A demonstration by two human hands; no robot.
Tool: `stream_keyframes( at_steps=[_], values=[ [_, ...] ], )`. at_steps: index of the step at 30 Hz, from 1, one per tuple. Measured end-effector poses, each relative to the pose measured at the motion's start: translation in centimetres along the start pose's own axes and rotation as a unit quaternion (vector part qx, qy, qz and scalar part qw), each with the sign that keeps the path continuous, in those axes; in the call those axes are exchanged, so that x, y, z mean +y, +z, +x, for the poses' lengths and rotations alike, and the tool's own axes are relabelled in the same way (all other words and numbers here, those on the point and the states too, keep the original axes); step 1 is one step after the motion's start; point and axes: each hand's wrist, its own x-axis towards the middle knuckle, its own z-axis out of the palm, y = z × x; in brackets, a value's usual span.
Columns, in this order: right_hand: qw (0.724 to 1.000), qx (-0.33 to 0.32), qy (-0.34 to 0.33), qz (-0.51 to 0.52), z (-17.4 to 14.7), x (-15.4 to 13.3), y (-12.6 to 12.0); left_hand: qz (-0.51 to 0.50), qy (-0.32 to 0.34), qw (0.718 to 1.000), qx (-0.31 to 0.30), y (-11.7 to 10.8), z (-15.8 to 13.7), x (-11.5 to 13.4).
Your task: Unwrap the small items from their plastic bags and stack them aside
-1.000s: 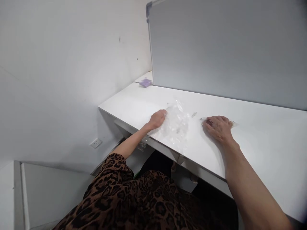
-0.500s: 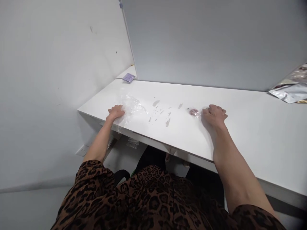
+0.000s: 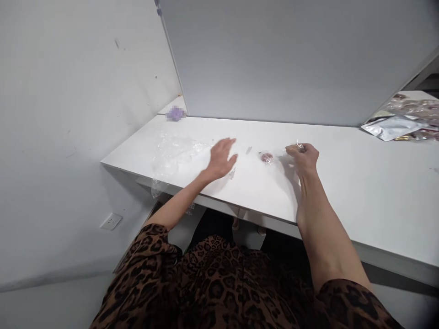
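My left hand (image 3: 222, 159) is open above the middle of the white table, fingers stretched out and thumb apart, holding nothing. My right hand (image 3: 303, 156) is closed in a pinch on a bit of clear plastic wrapper (image 3: 299, 145) that shows at its fingertips. Just left of it lies a small reddish round piece (image 3: 266, 158) in clear film; whether that film reaches into the pinch, I cannot tell. A thin, crumpled sheet of clear plastic (image 3: 168, 157) lies at the table's left, partly hanging over the front edge.
The white table (image 3: 346, 192) runs along a grey panel (image 3: 274, 59), with a white wall at the left. A small purple packet (image 3: 175, 114) sits in the back left corner. Silver and clear packages (image 3: 394, 125) are piled at the back right. Greyish marks spot the tabletop.
My left hand has let go of the clear plastic sheet and moved right, over the table's middle. My right hand has drawn its fingers into a pinch and risen slightly. The view has shifted.
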Motion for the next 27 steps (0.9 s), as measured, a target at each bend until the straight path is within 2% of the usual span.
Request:
stream_keyframes(
  at_steps=[3, 5, 7, 9, 12, 14, 16, 18, 22, 25, 27],
  values=[
    [0.996, -0.009, 0.019, 0.09, -0.8, -1.5, 0.8, 0.015, -0.054, 0.994, -0.094, 5.8, 2.7, 2.2],
    [0.99, -0.054, 0.022, 0.13, -1.4, -2.4, 1.3, 0.036, -0.085, 0.99, -0.112, 8.8, 4.4, 3.4],
    [0.983, -0.07, 0.019, 0.167, -1.8, -3.0, 1.5, 0.057, -0.108, 0.986, -0.116, 10.9, 5.5, 4.2],
    [0.977, -0.071, 0.021, 0.201, -1.8, -3.2, 1.5, 0.072, -0.117, 0.983, -0.122, 12.1, 6.0, 4.4],
    [0.969, -0.067, 0.026, 0.237, -1.5, -3.4, 1.4, 0.061, -0.098, 0.987, -0.112, 12.6, 5.9, 4.3],
    [0.967, -0.07, 0.027, 0.244, -1.3, -3.6, 1.4, 0.007, -0.085, 0.992, -0.09, 12.6, 5.8, 4.1],
    [0.966, -0.078, 0.029, 0.243, -1.3, -3.9, 1.5, -0.1, -0.086, 0.989, -0.067, 12.8, 5.7, 4.0],
    [0.965, -0.09, 0.03, 0.246, -1.5, -4.3, 1.5, -0.242, -0.104, 0.963, -0.057, 13.0, 5.7, 4.0],
    [0.958, -0.12, 0.001, 0.262, -2.3, -5.0, 1.8, -0.472, -0.15, 0.866, -0.067, 12.8, 5.9, 4.8],
    [0.954, -0.124, -0.032, 0.27, -2.6, -5.3, 2.1, -0.562, -0.158, 0.808, -0.075, 11.8, 5.8, 5.4],
    [0.952, -0.128, -0.048, 0.274, -2.7, -5.3, 2.2, -0.59, -0.164, 0.787, -0.077, 11.1, 5.6, 5.7]
  ],
)
